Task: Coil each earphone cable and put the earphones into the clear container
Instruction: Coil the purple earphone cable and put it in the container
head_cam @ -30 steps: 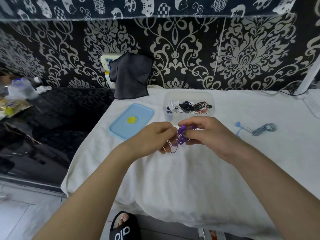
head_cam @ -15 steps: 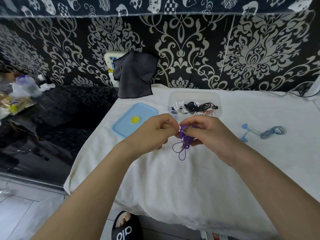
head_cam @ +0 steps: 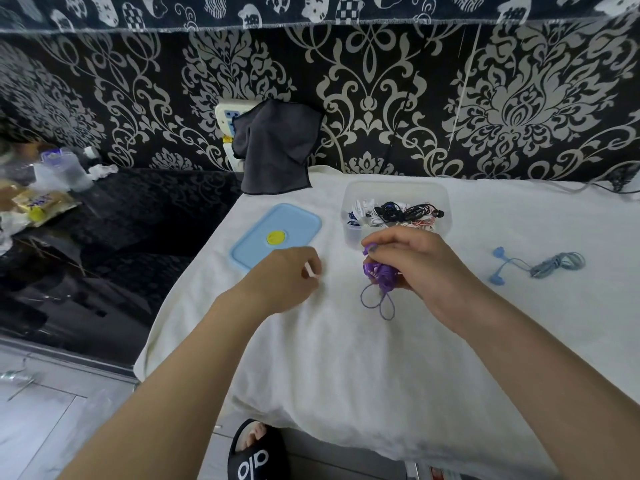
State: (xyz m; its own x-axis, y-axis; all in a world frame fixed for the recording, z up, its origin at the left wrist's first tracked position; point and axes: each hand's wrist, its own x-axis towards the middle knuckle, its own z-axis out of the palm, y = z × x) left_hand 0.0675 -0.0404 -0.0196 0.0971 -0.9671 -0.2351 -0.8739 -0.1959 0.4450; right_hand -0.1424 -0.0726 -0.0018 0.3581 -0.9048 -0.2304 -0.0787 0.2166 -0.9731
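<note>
My right hand grips a coiled purple earphone, with two cable loops hanging below my fingers onto the white cloth. Just beyond it stands the clear container, holding several coiled earphones in black, white and red. My left hand hovers apart to the left over the cloth, fingers loosely curled and holding nothing. A blue-grey earphone lies coiled on the cloth to the right.
The container's light blue lid with a yellow disc lies left of it. A dark cloth hangs at the back wall. A black glossy table with clutter sits left. The white cloth-covered table ends near my slippered foot.
My left hand has let go of the purple earphone and moved away to the left. My right hand keeps the coil, now alone, near the container.
</note>
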